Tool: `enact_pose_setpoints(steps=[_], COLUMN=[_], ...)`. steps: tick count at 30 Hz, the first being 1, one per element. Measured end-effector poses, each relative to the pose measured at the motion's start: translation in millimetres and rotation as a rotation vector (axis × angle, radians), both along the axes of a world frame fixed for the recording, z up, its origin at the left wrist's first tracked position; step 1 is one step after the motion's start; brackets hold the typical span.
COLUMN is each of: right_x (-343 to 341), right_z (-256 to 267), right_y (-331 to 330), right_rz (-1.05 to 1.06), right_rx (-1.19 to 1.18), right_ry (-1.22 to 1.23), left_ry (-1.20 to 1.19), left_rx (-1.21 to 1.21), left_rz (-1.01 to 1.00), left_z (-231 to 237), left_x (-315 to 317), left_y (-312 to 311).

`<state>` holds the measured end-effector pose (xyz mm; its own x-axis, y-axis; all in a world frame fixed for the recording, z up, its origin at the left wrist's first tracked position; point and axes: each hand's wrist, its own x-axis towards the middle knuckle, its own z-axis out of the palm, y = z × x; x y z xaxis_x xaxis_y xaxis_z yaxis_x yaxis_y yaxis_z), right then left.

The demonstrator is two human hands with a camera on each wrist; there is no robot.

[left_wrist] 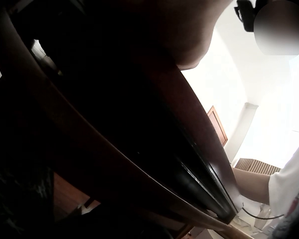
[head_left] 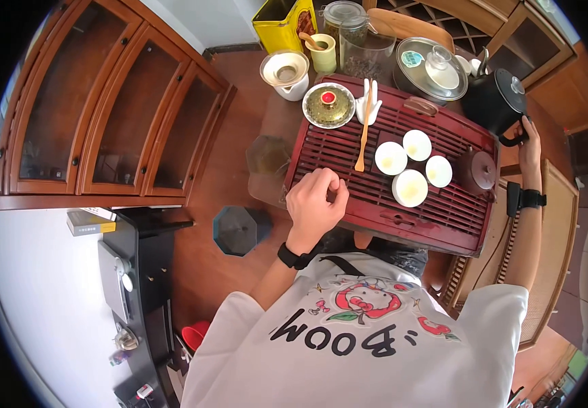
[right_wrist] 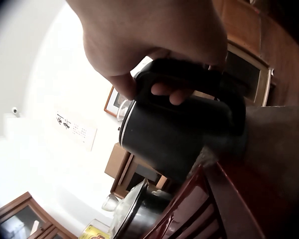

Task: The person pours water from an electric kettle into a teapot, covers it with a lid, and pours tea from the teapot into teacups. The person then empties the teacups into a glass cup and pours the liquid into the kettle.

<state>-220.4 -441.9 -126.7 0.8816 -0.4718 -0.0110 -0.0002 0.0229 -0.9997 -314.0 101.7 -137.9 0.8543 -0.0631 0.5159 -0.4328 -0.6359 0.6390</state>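
My right hand (head_left: 530, 144) grips the handle of a black electric kettle (head_left: 496, 102) at the tray's back right corner. In the right wrist view, fingers (right_wrist: 172, 94) curl under the handle of the kettle (right_wrist: 159, 134). My left hand (head_left: 317, 202) rests at the front left edge of the dark red slatted tea tray (head_left: 348, 160), its fingers loosely curled around nothing. Several small white cups (head_left: 411, 188) with pale yellow insides stand on the tray. A brown clay teapot (head_left: 476, 170) sits at its right end. The left wrist view is dark and shows mostly the tray's side.
At the tray's back left are a lidded bowl (head_left: 329, 105) and a white hand-shaped holder (head_left: 368, 109) with a wooden stick (head_left: 364, 139). Behind stand a strainer on a pitcher (head_left: 286, 71), a tool cup (head_left: 323, 54), glass jars (head_left: 368, 51) and a glass-lidded pot (head_left: 430, 68).
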Motion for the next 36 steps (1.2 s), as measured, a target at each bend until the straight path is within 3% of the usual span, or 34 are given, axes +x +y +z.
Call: enact_pose_setpoints(steps=[10,11,16,36], right_x=[2.5,2.6,-1.4,-0.3], right_z=[-12.2,-9.2,-0.4,14.5], right_y=[-12.3,-8.9,4.0,15.8], right_rz=[0.026,-0.047,-0.004,-0.120], right_rx=[-0.085,-0.134,0.011,-0.022], right_ry=[0.015,0.051,0.058,0.161], left_ry=[-0.039,-0.025,-0.029,0.016], left_rx=[-0.026,-0.022,-0.050,0.011], left_rz=[0.002,0.002,-0.047,-0.011], left_z=[-2.4,-2.7,-6.0,-4.5], left_x=[1.8,1.2,3.3,-0.9], left_y=[-1.2,-1.5,-9.8,-1.6])
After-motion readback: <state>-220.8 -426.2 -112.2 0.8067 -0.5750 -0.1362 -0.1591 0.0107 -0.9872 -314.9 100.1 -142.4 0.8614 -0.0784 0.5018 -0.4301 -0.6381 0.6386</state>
